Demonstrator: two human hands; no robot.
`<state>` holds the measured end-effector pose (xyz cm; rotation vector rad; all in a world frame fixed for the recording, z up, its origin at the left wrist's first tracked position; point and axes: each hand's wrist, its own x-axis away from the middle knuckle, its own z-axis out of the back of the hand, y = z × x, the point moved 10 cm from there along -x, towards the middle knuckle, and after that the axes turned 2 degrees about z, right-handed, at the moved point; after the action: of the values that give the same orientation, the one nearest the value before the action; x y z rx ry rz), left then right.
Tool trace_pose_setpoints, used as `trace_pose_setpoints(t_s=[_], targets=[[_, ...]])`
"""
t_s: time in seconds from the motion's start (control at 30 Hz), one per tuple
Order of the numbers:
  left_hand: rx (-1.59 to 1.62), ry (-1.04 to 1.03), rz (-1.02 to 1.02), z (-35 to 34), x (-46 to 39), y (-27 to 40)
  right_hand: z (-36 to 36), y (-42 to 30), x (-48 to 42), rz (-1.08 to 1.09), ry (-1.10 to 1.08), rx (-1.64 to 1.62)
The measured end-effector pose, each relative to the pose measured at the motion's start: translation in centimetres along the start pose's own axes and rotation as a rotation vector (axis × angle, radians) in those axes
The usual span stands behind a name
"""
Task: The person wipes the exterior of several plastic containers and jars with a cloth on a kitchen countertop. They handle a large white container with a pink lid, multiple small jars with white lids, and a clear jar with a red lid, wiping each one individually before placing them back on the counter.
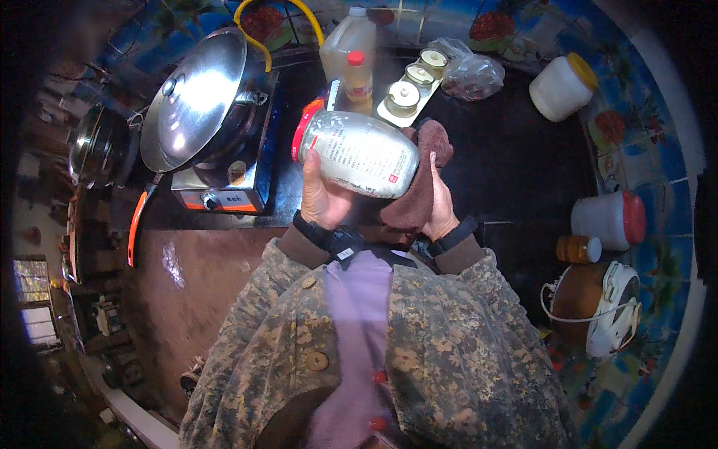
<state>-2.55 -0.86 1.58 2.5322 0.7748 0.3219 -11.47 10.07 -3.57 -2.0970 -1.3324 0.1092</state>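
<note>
A large glass jar (359,154) with a red lid (305,132) lies tilted on its side in front of me, lid to the left, its printed label facing up. My left hand (324,196) grips it near the lid end, thumb on top and the fingers hidden underneath. A brown cloth (418,188) is bunched against the jar's base. My right hand (442,202) holds this cloth to the jar's right end, with the thumb pointing up. Behind the jar stand a red-capped bottle (358,84) and a white rack of three lidded condiment pots (405,98).
At left, a wok with a domed steel lid (196,95) sits on a gas stove (224,188); its orange handle (137,227) juts forward. A plastic jug (349,39) and a plastic bag (474,76) stand at the back. Tubs (561,90) and a rice cooker (583,303) line the right.
</note>
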Motion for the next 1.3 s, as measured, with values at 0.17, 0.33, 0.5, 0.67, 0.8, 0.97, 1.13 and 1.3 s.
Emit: trace_pose_setpoints(t_s=[0.17,0.33,0.5,0.67,0.8,0.97,1.13,1.3], targets=[[-0.130,-0.012,-0.108,-0.7,0.0,1.8,-3.4,3.1,2.0,-0.163,-0.089,-0.015],[-0.132,-0.034,-0.089,-0.1,0.5,2.5,-4.2,2.1,2.4,-0.084,-0.116,0.165],[-0.122,-0.159,-0.030,0.4,1.9,2.0,-6.0,0.3,1.2,-0.127,-0.090,-0.178],[-0.130,-0.139,-0.023,0.9,2.0,1.9,-4.5,-1.2,0.4,-0.075,-0.071,-0.005],[-0.323,-0.046,-0.033,1.4,0.8,1.8,-6.5,-4.3,0.8,0.294,-0.228,0.692],[-0.449,-0.054,-0.024,0.6,1.0,0.8,-10.2,-4.5,1.0,0.676,-0.349,1.317],[-0.365,-0.075,-0.009,1.7,1.2,0.9,-9.1,-4.7,-1.0,0.308,-0.298,1.082],[-0.109,-0.110,0.003,1.5,0.5,1.9,-4.2,-1.7,-0.2,-0.219,-0.148,0.329]])
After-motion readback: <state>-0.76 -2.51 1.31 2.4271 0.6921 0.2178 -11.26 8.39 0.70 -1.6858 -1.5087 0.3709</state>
